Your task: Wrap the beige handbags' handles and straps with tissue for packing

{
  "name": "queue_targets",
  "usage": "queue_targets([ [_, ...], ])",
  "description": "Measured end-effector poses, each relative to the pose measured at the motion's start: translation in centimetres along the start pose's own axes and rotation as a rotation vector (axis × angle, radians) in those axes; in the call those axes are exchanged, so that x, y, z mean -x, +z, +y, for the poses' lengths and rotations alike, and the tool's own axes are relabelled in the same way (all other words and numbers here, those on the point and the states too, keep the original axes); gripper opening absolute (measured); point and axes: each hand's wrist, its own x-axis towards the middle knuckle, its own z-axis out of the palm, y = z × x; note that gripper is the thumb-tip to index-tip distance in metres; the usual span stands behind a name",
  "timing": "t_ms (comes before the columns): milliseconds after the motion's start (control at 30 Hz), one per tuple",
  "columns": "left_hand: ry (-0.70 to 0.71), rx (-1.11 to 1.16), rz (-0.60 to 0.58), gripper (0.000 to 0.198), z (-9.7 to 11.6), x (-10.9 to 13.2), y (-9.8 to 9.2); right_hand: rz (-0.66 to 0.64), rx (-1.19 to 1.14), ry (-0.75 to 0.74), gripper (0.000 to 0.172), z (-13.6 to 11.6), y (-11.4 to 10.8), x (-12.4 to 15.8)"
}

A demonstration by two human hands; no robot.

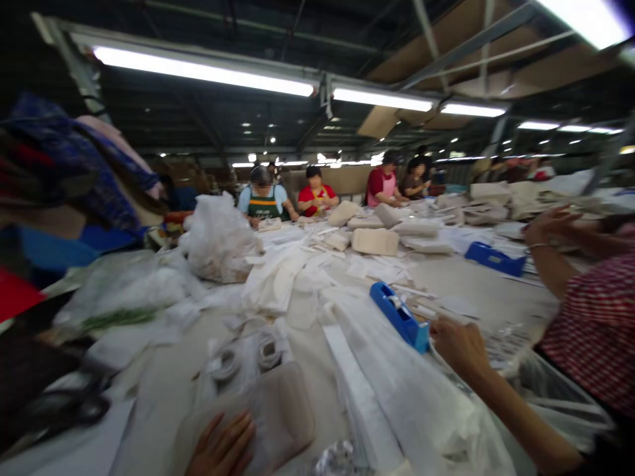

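My left hand [224, 444] lies with fingers outstretched on a grey-beige, box-shaped bundle [288, 403] that looks wrapped in clear plastic. Just behind the bundle are two rolled pieces [269, 354], also under plastic. My right hand [461, 345] is closed at the near end of a blue tape dispenser [399, 316], which holds a roll of tape. Whatever its fingers pinch is hidden or too small to make out. Between my hands, a long sheet of translucent plastic [397, 377] and a white strip [362, 390] stretch across the table.
A bulging plastic bag [218, 238] stands at back left. Paper scraps and beige bundles [374, 242] cover the far table [436, 274]. Another blue tape dispenser [495, 258] lies at right, beside a co-worker in a checked sleeve [592, 324]. Dark-handled scissors [74, 406] seem to lie at left.
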Motion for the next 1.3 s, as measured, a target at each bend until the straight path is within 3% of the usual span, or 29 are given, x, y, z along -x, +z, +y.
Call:
queue_targets([
  [100,-0.151,0.047,-0.077,0.034,0.8,0.3,-0.9,-0.011,0.123,-0.617,0.027,-8.6,-2.9,0.8],
  [200,-0.281,0.155,-0.138,0.031,1.4,0.4,-1.1,-0.190,0.047,-1.057,0.022,-19.2,-4.0,2.1],
  [267,-0.330,0.201,-0.143,0.030,1.7,0.5,-1.1,-0.332,0.039,-1.298,0.020,-25.4,-3.3,3.4],
  [367,-0.353,0.215,-0.126,0.032,1.9,0.7,-1.1,-0.404,0.160,-1.500,0.020,-32.2,-0.8,5.0],
  [467,-0.365,0.212,-0.110,0.036,1.9,1.0,-1.0,-0.377,0.256,-1.530,0.019,-35.9,2.0,5.7],
  [600,-0.368,0.219,-0.116,0.044,1.7,1.1,-0.9,-0.360,0.285,-1.553,0.015,-37.7,4.0,6.2],
  [767,-0.361,0.213,-0.174,0.042,1.6,1.0,-1.2,-0.358,0.295,-1.555,0.016,-38.1,4.5,6.8],
  [1033,-0.360,0.228,-0.172,0.029,1.7,0.7,-1.5,-0.265,0.239,-1.480,0.016,-38.2,4.6,8.6],
  [1300,-0.341,0.193,-0.180,0.027,1.7,0.5,-1.6,-0.149,0.122,-1.417,0.030,-36.4,4.5,9.8],
])
